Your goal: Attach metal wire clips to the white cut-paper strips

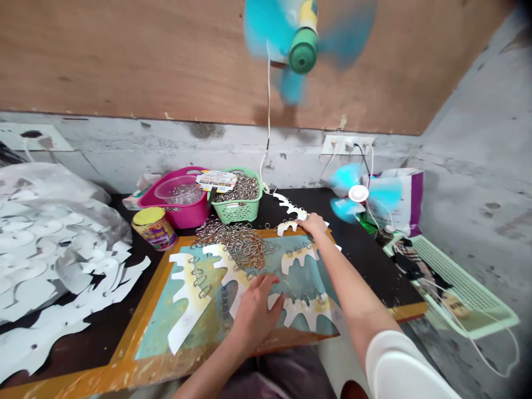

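My left hand hovers low over the front of the mat, thumb and fingers apart, with nothing seen in it. Close to it are a white scalloped cutout with metal rings along its edge and another slanted cutout, partly hidden by the hand. Stretched to the back of the table, my right hand has its fingers closed on a white scalloped piece; the fingertips are hard to make out. A similar ringed strip lies just behind. More ringed cutouts rest at left and right.
Loose metal rings are heaped at the mat's back. Behind stand a pink basket, a green basket of rings and a yellow-lidded can. A bag of white cutouts fills the left. Fans spin above and right.
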Demonstrator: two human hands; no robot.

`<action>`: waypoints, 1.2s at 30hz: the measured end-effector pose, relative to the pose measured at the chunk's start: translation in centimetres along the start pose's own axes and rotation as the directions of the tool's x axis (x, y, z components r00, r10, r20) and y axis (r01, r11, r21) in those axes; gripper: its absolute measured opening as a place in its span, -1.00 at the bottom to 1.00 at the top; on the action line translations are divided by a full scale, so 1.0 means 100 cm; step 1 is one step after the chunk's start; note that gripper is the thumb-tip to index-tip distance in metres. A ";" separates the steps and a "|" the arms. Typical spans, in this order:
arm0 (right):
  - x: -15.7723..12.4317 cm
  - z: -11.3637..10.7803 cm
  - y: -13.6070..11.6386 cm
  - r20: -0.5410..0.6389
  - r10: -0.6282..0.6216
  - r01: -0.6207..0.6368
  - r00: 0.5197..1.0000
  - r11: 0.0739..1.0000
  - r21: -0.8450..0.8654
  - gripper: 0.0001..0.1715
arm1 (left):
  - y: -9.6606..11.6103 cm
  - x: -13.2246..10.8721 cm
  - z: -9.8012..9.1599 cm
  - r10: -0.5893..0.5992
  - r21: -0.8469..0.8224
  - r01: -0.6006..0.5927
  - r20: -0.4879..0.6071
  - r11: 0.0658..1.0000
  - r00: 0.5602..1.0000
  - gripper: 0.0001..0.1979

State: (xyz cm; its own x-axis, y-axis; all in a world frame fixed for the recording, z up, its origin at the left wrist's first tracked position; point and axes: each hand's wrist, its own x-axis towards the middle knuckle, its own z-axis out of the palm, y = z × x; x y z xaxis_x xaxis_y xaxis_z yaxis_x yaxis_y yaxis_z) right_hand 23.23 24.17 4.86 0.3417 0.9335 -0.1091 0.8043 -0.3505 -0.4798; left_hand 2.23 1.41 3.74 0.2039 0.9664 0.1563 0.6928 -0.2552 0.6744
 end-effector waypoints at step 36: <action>-0.191 -0.060 0.231 -0.583 -0.088 0.192 0.807 0.974 0.118 -0.49 | -0.015 -0.008 -0.005 0.152 0.212 -0.232 0.336 0.949 0.929 -0.38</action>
State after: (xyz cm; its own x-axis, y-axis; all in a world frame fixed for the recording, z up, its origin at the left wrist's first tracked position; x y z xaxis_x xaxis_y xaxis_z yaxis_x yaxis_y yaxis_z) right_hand 38.17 -2.20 1.12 0.4885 0.7401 0.4622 0.7916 -0.1531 -0.5915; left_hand 0.73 1.04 2.94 0.5277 0.8494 0.0053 0.7569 -0.4730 0.4510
